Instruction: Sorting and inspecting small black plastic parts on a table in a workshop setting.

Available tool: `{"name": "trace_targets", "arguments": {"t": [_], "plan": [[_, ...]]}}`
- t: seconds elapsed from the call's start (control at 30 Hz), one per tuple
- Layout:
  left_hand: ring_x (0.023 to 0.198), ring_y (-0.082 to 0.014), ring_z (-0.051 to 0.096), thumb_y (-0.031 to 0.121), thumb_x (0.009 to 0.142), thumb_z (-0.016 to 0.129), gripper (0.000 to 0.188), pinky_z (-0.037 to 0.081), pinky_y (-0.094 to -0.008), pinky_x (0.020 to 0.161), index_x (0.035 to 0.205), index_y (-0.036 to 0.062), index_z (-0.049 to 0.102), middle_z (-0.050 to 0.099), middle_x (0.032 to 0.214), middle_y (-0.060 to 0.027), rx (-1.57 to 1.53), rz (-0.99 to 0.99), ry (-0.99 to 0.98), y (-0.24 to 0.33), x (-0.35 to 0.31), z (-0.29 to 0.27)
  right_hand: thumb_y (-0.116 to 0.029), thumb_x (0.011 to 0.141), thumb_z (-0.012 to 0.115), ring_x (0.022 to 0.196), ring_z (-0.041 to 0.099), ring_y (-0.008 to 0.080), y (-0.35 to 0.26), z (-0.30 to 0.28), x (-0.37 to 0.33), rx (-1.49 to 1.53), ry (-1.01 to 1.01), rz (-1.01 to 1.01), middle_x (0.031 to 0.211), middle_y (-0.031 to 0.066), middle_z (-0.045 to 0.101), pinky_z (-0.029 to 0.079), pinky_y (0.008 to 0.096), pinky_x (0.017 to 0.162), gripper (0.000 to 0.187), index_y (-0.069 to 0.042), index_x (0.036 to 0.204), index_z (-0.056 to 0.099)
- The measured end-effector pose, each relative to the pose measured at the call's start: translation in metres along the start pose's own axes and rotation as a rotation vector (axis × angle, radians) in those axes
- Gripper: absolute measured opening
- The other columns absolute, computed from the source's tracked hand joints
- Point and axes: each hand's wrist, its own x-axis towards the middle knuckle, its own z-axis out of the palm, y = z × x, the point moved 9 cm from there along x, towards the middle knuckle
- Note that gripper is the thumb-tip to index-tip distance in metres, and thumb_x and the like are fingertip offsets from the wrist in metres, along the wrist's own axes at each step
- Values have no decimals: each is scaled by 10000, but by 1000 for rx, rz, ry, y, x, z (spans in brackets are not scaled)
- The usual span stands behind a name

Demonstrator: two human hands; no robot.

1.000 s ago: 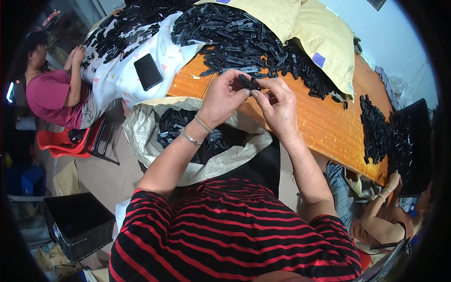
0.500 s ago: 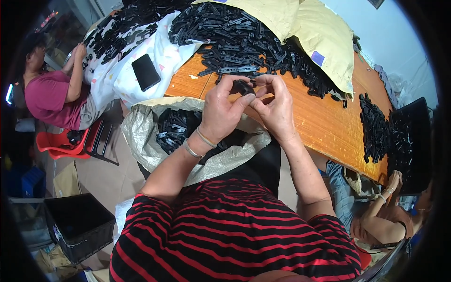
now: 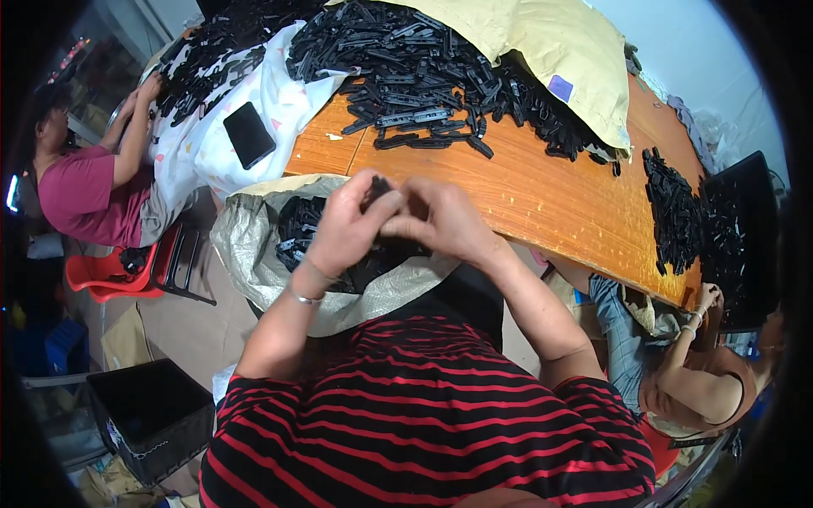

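Note:
My left hand (image 3: 349, 227) is closed around a small black plastic piece (image 3: 379, 184) that shows between its thumb and fingers. Against it, my right hand (image 3: 442, 218) has its fingers bent and its thumb reaching toward the left one. Motion blur and the fingers hide most of the piece and what the right fingertips grip. Both hands are above an open pale woven sack (image 3: 246, 241), partly filled with similar black plastic pieces (image 3: 296, 222). Beyond them on the wooden table (image 3: 542, 203) lies a large heap of slim black plastic pieces (image 3: 423, 85).
A yellowish paper sack (image 3: 576, 85) partly covers the heap. A black tablet (image 3: 250, 135) rests on a white cloth (image 3: 190, 157). Co-workers sit left (image 3: 85, 190) and right (image 3: 694, 389). Near the right one are more pieces (image 3: 669, 216); a black crate (image 3: 152, 415) stands on the floor.
Both hands have come down and left, from the table's edge to above the sack. The black piece moved with them and is now mostly hidden. The view has shifted slightly.

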Motion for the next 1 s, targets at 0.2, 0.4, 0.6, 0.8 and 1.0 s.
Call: {"name": "trace_targets", "arguments": {"t": [0.2,0.4,0.6,0.8,1.0], "plan": [[691,-98,552,194,942,547,233,452,-244,656,883,-16,629,616,737,-44,610,-51,-131,-12,-13,-54,-202,789,736,654,616,159,47,-56,4,-172,174,133,727,96,639,494,307,615,221,-14,870,654],[701,-211,623,109,821,666,175,492,-304,656,979,33,665,634,814,-98,671,300,134,30,38,-21,-151,767,718,798,631,358,93,-103,29,-685,284,160,910,185,634,499,419,712,199,-16,897,651],[793,-294,631,130,792,665,154,505,-389,688,927,56,665,623,834,-101,1015,405,54,-21,104,34,-113,732,731,819,626,394,121,-87,41,-597,127,242,804,188,649,493,441,726,221,-19,912,643],[822,-299,630,125,793,659,130,507,-396,698,912,73,666,633,843,-107,1140,274,21,-39,115,42,-51,773,715,598,639,169,137,-92,13,-15,135,478,656,82,612,478,294,544,191,44,887,595],[743,-315,647,162,793,667,117,504,-415,650,836,53,669,670,763,-126,911,218,99,-30,95,32,-34,794,694,607,618,139,130,-90,-13,120,245,363,666,63,595,477,272,548,140,-11,820,558]]}}
